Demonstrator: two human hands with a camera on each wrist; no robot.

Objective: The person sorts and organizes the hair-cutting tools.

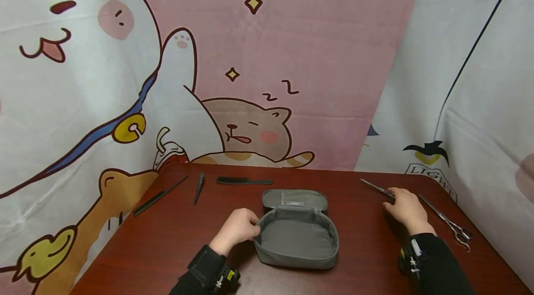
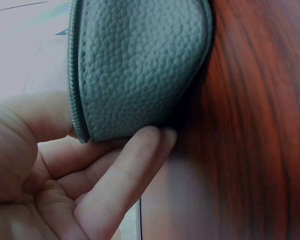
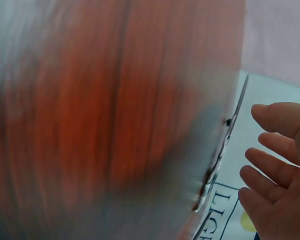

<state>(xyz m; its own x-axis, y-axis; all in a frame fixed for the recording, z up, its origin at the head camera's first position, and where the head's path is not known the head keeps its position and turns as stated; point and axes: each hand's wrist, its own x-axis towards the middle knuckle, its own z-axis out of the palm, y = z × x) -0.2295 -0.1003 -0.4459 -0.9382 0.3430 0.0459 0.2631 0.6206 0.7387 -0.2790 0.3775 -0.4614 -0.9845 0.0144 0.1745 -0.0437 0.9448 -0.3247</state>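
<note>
My left hand (image 1: 238, 230) grips the left rim of an open grey zip case (image 1: 296, 260), whose lid lies folded back on the far side. Up close in the left wrist view, the thumb is inside the zipper edge and the fingers lie outside along the pebbled wall (image 2: 140, 65). My right hand (image 1: 405, 209) hovers over the handle end of a pair of silver scissors (image 1: 373, 186), hiding that end in the head view. Seen from the right wrist, its fingers (image 3: 275, 170) are spread and loosely bent, apart from the scissors (image 3: 221, 155).
A second pair of scissors (image 1: 448, 222) lies to the right of my right hand. Along the far left of the brown table (image 1: 187, 239) are a thin comb (image 1: 158, 197), a small dark clip (image 1: 199, 188) and a dark comb (image 1: 244, 180). Printed cloth (image 1: 325, 54) hangs behind.
</note>
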